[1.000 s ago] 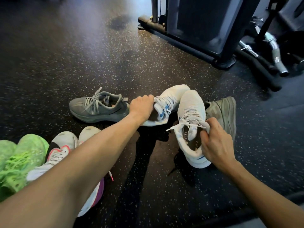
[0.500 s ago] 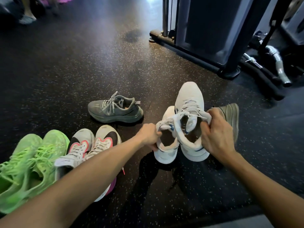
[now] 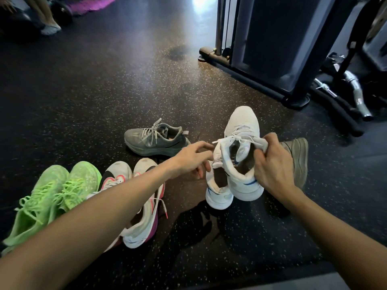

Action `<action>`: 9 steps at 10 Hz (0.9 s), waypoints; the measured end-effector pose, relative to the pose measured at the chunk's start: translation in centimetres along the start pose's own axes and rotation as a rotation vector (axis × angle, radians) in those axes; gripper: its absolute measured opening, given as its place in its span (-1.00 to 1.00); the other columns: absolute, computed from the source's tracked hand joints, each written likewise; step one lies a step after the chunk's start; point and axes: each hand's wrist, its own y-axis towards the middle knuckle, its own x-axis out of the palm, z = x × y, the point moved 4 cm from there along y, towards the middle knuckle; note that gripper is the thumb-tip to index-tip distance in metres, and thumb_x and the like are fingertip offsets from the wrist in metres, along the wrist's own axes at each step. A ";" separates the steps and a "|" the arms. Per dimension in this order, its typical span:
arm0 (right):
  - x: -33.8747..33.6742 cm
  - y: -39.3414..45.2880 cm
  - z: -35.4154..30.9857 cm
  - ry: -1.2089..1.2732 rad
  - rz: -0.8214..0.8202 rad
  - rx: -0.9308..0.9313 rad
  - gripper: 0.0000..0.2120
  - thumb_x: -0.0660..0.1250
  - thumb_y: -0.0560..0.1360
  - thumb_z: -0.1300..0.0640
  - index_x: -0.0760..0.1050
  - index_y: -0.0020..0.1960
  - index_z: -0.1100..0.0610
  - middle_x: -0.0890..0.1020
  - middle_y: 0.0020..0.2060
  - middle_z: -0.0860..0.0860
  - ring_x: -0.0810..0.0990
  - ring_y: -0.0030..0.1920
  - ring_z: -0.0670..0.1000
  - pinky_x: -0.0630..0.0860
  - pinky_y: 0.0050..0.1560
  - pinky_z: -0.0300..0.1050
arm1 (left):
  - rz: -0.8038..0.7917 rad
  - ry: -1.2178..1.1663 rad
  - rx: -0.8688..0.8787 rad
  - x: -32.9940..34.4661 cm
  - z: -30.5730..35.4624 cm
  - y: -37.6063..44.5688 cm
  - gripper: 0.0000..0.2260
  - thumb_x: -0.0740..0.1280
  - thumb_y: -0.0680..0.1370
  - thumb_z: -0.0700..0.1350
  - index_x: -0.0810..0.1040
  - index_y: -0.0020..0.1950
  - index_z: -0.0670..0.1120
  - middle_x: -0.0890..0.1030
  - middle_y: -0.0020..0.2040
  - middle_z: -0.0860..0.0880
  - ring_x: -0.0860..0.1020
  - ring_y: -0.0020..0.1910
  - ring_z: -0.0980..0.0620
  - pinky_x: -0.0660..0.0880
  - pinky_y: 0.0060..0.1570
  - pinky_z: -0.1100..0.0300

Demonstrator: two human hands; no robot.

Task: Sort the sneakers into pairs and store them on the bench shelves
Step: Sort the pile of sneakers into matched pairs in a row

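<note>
Two white sneakers with blue trim hang side by side above the dark floor. My right hand grips the larger-looking one by its tongue and collar. The other white sneaker lies pressed against its left side; whether my right hand holds it too I cannot tell. Just left of that pair, my left hand hovers with fingers spread and holds nothing. One grey sneaker stands on the floor behind my left hand. A second grey sneaker is partly hidden behind my right hand.
A neon green pair and a white-and-pink pair sit at the lower left, partly under my left forearm. A dark gym machine base and a chrome bar handle stand at the right. A person's feet show top left.
My left hand brought its white sneaker beside the one in my right hand, then let go and opened. The view has tilted up, showing more of the floor.
</note>
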 end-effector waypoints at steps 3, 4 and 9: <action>1.8 0.5 -4.3 0.068 -0.060 -0.089 -0.94 0.15 0.55 0.15 0.27 -0.09 0.08 0.49 -0.31 0.00 0.49 -0.31 0.04 0.40 -0.28 0.03 | 0.032 0.026 0.092 -1.0 2.5 -3.2 -0.65 0.42 0.50 0.10 0.51 0.12 -0.12 0.69 -0.23 -0.11 0.65 -0.38 -0.14 0.63 -0.34 0.02; 2.2 0.4 -5.5 0.076 -0.069 -0.107 -0.94 0.15 0.55 0.15 0.28 -0.09 0.10 0.49 -0.30 0.00 0.50 -0.29 0.06 0.34 -0.27 -0.05 | 0.152 0.104 0.152 -1.9 2.6 -3.5 -0.74 0.41 0.52 0.06 0.53 0.02 -0.12 0.69 -0.24 -0.11 0.67 -0.36 -0.13 0.64 -0.29 -0.08; 4.9 0.4 -7.0 0.020 -0.101 -0.020 -0.73 0.09 0.60 -0.15 0.36 0.10 0.03 0.56 -0.07 -0.04 0.55 -0.12 0.03 0.44 -0.11 0.00 | 0.412 0.673 0.151 -7.9 0.6 -8.5 -0.85 0.26 0.60 -0.08 0.50 -0.08 -0.15 0.40 -0.32 0.09 0.47 -0.33 0.14 0.39 -0.36 0.35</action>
